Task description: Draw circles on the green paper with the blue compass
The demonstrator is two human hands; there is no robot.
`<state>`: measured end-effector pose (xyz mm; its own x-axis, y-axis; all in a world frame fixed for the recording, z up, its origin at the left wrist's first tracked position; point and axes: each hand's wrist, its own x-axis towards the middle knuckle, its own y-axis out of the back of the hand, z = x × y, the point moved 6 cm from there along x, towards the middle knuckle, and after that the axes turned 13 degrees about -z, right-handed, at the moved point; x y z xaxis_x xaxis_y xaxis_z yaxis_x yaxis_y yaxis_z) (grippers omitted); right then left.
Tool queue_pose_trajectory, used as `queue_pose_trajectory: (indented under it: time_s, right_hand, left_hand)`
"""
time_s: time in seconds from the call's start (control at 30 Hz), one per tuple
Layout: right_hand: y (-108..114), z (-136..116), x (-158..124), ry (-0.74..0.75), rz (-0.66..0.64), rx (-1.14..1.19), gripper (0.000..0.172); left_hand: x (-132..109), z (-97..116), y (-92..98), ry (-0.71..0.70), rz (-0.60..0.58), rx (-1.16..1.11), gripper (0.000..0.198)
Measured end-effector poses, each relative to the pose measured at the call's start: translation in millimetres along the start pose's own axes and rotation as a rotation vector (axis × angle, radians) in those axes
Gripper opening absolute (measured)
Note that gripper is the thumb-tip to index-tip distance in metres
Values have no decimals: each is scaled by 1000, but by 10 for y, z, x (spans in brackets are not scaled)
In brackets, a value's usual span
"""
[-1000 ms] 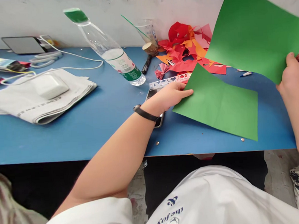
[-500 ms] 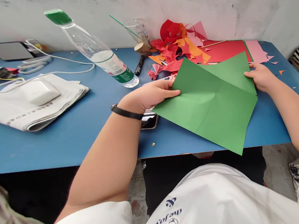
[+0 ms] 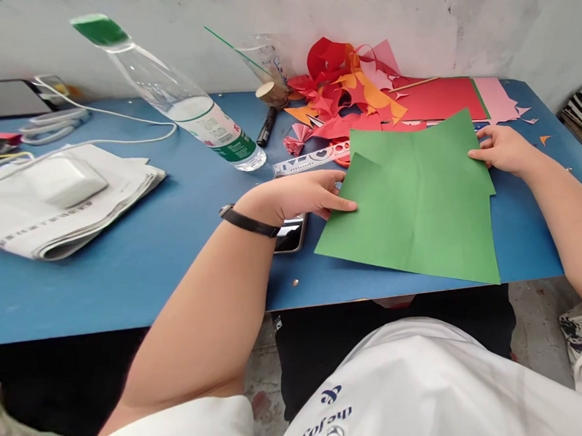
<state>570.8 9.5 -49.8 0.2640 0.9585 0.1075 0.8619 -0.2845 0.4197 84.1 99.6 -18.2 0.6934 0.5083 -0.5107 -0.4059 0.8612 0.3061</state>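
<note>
Two green paper sheets lie overlapped on the blue table, near its front edge. My left hand pinches the left edge of the sheets, thumb on top, with a black band on the wrist. My right hand grips the far right corner of the upper sheet, fingers curled on its edge. A phone lies partly under my left wrist.
A stencil ruler, a black marker and a tilted water bottle sit behind my left hand. Red, orange and pink paper scraps pile at the back. Folded newspapers with a white box and cables lie left.
My right hand brought the raised green sheet down from the upper right onto the other sheet. Both sheets now rest flatter on the table, and my left hand stayed at their left edge.
</note>
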Motion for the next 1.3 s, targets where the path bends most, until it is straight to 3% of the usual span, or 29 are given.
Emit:
queue_pose_trajectory:
  time_s: [0.13, 0.23, 0.3, 0.4, 0.57, 0.8, 1.0, 1.2, 1.3]
  right_hand:
    - [-21, 98, 82, -106, 26, -26, 43]
    - [22, 69, 187, -93, 98, 11, 39]
    - [23, 32, 266, -74, 122, 46, 46]
    - [-81, -3, 354, -61, 65, 85, 59]
    - [-255, 11, 361, -74, -80, -5, 59]
    - [-21, -78, 305, 5, -118, -422, 52]
    - [111, -87, 272, 7, -240, -715, 54]
    - [429, 62, 278, 9, -290, -771, 53]
    - [541, 101, 262, 122, -275, -687, 49]
  left_hand:
    - [-37, 22, -90, 77, -88, 28, 75]
    - [-32, 19, -107, 126, -76, 43, 59]
    - [-21, 21, -125, 151, -84, 52, 59]
    - [-14, 35, -164, 179, -123, 62, 62]
    - [-27, 73, -210, 174, -165, 65, 62]
    - [1, 94, -228, 181, -121, 60, 51]
    - [-18, 153, -210, 179, -73, 61, 66]
    - [-102, 186, -296, 240, -188, 170, 70]
    - [-79, 180, -189, 236, -104, 310, 69]
